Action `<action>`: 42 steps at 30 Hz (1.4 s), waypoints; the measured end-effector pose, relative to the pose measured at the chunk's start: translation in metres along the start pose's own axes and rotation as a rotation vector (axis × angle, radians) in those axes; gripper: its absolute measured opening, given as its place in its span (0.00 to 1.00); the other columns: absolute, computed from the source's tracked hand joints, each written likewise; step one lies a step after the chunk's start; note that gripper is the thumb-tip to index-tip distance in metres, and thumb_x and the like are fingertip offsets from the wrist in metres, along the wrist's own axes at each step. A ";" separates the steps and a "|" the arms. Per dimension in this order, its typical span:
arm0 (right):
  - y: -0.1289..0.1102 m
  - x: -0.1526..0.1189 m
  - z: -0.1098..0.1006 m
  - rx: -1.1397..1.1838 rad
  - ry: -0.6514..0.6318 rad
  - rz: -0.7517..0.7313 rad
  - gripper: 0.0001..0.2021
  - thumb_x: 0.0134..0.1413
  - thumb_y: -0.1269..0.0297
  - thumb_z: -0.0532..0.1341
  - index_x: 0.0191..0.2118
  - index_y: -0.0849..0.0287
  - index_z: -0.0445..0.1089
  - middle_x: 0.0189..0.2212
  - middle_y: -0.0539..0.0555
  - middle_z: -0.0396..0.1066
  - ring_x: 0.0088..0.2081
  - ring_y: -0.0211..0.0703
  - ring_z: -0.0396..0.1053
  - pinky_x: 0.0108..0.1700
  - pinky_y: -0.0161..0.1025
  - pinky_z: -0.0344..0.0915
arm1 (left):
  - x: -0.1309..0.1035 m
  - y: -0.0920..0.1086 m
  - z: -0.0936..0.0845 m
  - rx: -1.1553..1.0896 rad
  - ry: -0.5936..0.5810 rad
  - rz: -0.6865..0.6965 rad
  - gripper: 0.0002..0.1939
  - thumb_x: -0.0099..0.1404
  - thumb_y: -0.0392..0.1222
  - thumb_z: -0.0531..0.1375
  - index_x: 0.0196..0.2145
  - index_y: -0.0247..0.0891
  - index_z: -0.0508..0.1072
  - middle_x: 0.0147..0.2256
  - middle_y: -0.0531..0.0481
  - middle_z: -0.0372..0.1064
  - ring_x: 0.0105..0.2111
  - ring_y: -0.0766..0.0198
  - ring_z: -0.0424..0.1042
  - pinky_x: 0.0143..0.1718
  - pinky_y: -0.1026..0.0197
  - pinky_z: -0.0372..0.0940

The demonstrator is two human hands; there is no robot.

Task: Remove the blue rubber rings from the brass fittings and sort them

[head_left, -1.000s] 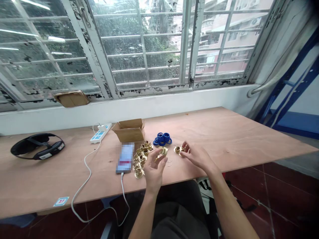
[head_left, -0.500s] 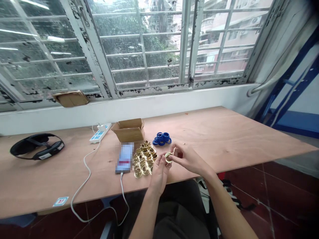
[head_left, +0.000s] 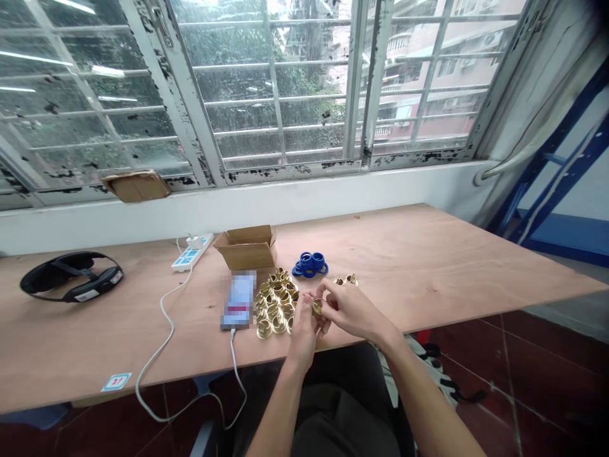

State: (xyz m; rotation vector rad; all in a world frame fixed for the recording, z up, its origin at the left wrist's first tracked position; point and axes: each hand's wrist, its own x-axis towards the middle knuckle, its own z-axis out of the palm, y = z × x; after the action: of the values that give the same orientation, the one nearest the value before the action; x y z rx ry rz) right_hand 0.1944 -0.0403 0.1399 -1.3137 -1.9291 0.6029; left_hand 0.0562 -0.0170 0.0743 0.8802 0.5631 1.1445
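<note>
Between both hands is a small gold metal piece (head_left: pixel 317 308). My left hand (head_left: pixel 303 327) grips it from the left, and my right hand (head_left: pixel 345 309) pinches it from the right with thumb and fingers. Just left of my hands lies a cluster of gold metal pieces (head_left: pixel 276 303) on the wooden table (head_left: pixel 428 254). Beyond my hands sits a small pile of blue rings (head_left: pixel 309 264). Two more gold pieces (head_left: pixel 351 280) rest behind my right hand, partly hidden by it.
An open cardboard box (head_left: pixel 247 254) stands behind a phone (head_left: pixel 239 299) with a white cable. Farther left are a power strip (head_left: pixel 193 252) and a black headset (head_left: pixel 71 277). The table's front edge runs close below my hands.
Both hands have shifted slightly left, with the gold piece turned between them. The two gold pieces behind my right hand now show more fully.
</note>
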 end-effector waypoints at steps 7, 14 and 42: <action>0.002 0.005 0.014 0.358 -0.036 0.059 0.14 0.68 0.55 0.57 0.32 0.56 0.67 0.24 0.51 0.74 0.25 0.40 0.73 0.27 0.34 0.64 | 0.005 -0.001 -0.006 -0.012 0.064 0.107 0.23 0.67 0.65 0.61 0.43 0.42 0.68 0.26 0.58 0.62 0.21 0.73 0.59 0.21 0.71 0.52; 0.011 0.013 0.027 0.630 -0.046 0.153 0.23 0.62 0.43 0.62 0.27 0.57 0.64 0.18 0.46 0.66 0.18 0.34 0.63 0.20 0.31 0.58 | 0.005 -0.005 -0.009 0.046 0.111 0.158 0.22 0.68 0.63 0.61 0.41 0.40 0.70 0.26 0.57 0.62 0.22 0.72 0.59 0.22 0.70 0.53; 0.022 0.015 0.025 0.839 -0.101 0.219 0.21 0.58 0.50 0.67 0.24 0.59 0.65 0.15 0.44 0.61 0.18 0.32 0.56 0.23 0.32 0.52 | 0.004 -0.009 -0.009 0.096 0.039 0.212 0.19 0.73 0.61 0.56 0.41 0.40 0.67 0.27 0.57 0.60 0.23 0.71 0.58 0.25 0.69 0.54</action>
State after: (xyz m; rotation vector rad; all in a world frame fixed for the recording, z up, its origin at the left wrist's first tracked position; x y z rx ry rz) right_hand 0.1851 -0.0179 0.1129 -0.9409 -1.3379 1.4169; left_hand 0.0549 -0.0118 0.0623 1.0205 0.5706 1.3378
